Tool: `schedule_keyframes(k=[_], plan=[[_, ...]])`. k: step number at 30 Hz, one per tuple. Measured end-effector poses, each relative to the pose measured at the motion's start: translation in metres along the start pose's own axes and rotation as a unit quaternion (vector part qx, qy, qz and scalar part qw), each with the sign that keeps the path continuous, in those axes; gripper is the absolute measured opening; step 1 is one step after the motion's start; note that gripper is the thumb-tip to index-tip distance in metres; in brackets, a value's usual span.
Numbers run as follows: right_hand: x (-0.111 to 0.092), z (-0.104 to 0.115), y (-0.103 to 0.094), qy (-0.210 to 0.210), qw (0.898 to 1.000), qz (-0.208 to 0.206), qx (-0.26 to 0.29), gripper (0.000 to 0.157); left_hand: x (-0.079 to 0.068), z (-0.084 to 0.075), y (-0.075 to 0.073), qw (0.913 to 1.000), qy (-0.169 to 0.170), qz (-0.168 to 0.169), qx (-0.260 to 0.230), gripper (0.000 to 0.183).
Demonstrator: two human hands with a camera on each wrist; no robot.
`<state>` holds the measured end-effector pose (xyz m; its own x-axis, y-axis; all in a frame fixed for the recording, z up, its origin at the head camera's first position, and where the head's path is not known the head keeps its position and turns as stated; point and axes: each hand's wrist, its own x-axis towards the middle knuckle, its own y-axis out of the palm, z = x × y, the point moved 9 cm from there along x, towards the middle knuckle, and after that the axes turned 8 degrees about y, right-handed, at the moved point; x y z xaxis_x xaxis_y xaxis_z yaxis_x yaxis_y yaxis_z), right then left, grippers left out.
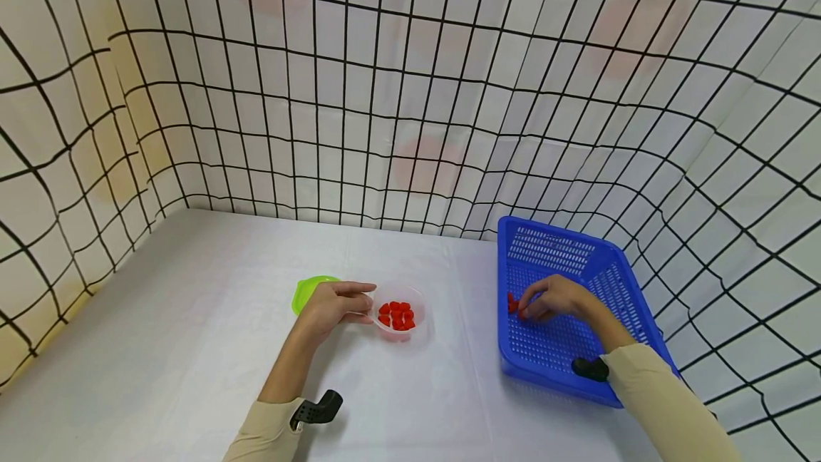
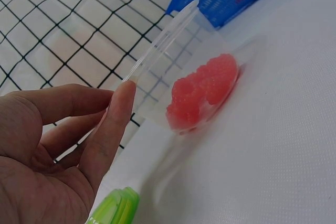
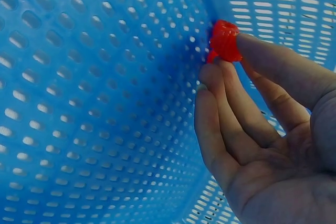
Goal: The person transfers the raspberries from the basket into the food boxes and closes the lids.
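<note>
My left hand point(image 1: 333, 307) pinches the rim of a clear plastic bowl point(image 1: 410, 296), with the thumb on the near side in the left wrist view. Several small red raspberry-like pieces point(image 2: 202, 93) lie on the bottom of this bowl. Over on the right, my right hand point(image 1: 556, 296) reaches down into a blue plastic basket point(image 1: 548, 348). Between thumb and fingers it pinches a small ridged red piece point(image 3: 227, 40), close to the basket's wall. More red point(image 1: 512, 301) shows beside the fingertips there, partly hidden by the hand.
A lime-green lid-like thing point(image 1: 305, 295) lies left of the bowl, partly behind my left hand. The white tabletop point(image 1: 160, 348) carries everything. Black wire mesh point(image 1: 385, 98) in front of white sheeting rises at the back and both sides, close to the basket's right side.
</note>
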<state>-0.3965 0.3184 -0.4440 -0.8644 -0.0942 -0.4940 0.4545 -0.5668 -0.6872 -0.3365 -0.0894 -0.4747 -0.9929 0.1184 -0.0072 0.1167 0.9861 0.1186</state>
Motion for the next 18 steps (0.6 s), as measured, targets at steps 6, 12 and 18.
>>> schedule_keyframes(k=[6,12,18], plan=[[-0.008,0.005,-0.009,-0.021,1.0,-0.003,0.015,0.02,-0.001,-0.002,0.001,1.0,0.003,0.005,0.002,0.032],[-0.014,0.017,-0.018,-0.037,0.999,-0.004,0.028,0.02,-0.002,-0.003,0.001,1.0,0.001,0.002,0.001,0.032],[-0.026,0.038,-0.03,-0.061,0.998,-0.01,0.019,0.017,-0.003,-0.004,0.001,1.0,0.001,0.002,0.003,0.032]])
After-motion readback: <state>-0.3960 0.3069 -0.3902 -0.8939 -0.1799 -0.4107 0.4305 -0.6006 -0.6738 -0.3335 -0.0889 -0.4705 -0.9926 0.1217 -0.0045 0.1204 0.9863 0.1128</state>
